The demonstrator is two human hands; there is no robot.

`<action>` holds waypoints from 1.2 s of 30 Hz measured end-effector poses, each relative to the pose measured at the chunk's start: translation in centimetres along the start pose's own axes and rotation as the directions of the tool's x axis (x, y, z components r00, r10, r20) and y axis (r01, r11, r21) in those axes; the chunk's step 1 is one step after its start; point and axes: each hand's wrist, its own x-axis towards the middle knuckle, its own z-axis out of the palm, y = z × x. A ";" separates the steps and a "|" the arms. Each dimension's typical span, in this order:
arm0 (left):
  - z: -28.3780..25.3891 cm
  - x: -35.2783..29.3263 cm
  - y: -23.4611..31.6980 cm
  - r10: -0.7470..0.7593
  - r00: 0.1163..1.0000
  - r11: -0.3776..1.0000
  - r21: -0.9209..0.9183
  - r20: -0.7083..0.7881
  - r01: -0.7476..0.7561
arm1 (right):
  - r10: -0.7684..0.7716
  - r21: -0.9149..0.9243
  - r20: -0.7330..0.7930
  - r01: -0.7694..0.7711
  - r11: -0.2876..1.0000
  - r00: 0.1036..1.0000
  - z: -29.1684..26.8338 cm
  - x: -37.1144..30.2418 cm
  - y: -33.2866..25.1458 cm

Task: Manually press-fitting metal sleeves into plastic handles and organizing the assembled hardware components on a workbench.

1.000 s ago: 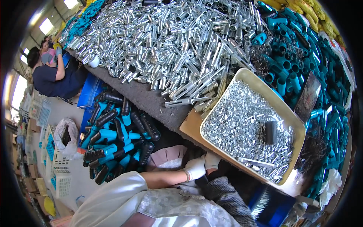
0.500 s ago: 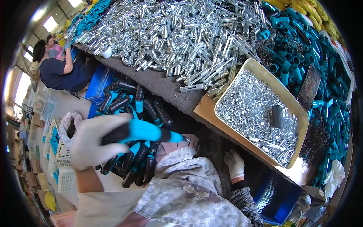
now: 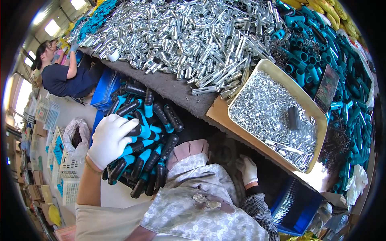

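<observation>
Holding left hand [image 3: 110, 138], with loosely spread fingers, at heaped teal-and-black handles [image 3: 145, 141] left of frame centre; at lower centre, curled right hand [image 3: 248, 169], grasp unclear. Best to touch lightly, avoiding slides.

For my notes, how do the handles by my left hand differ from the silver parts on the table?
The handles are teal and black; the silver parts look shiny and metallic. The handles lie off the table, the silver parts on it. Both lie in jumbled heaps.

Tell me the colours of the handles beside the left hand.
The handles are turquoise and black; head view.
</observation>
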 end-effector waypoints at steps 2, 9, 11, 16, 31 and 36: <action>0.0 0.0 -0.2 -0.022 0.995 1.000 -0.010 0.099 0.023 | -0.006 -0.017 0.045 0.007 1.000 0.999 0.4 0.0 -0.1; 1.9 -3.1 1.0 -0.145 0.953 0.977 -0.111 0.266 0.180 | 0.017 -0.037 0.039 -0.015 0.999 0.999 0.6 -0.5 -0.6; 6.0 -5.6 2.2 -0.210 0.929 0.967 -0.073 0.303 0.243 | 0.022 -0.047 0.037 -0.020 0.999 0.999 1.1 -0.7 -0.8; 7.3 -3.3 2.9 -0.417 0.892 0.878 -0.177 0.174 0.445 | 0.025 -0.097 0.065 -0.019 0.995 0.998 -0.2 -0.4 0.1; 10.9 -0.5 -1.2 -0.018 0.982 0.999 0.048 0.186 0.010 | -0.032 -0.206 0.143 0.061 0.977 0.989 1.9 -2.6 -2.2; 5.8 5.6 3.5 0.204 0.978 0.977 -0.071 0.053 -0.200 | 0.030 -0.546 0.629 0.414 0.728 0.777 7.6 -10.8 -13.2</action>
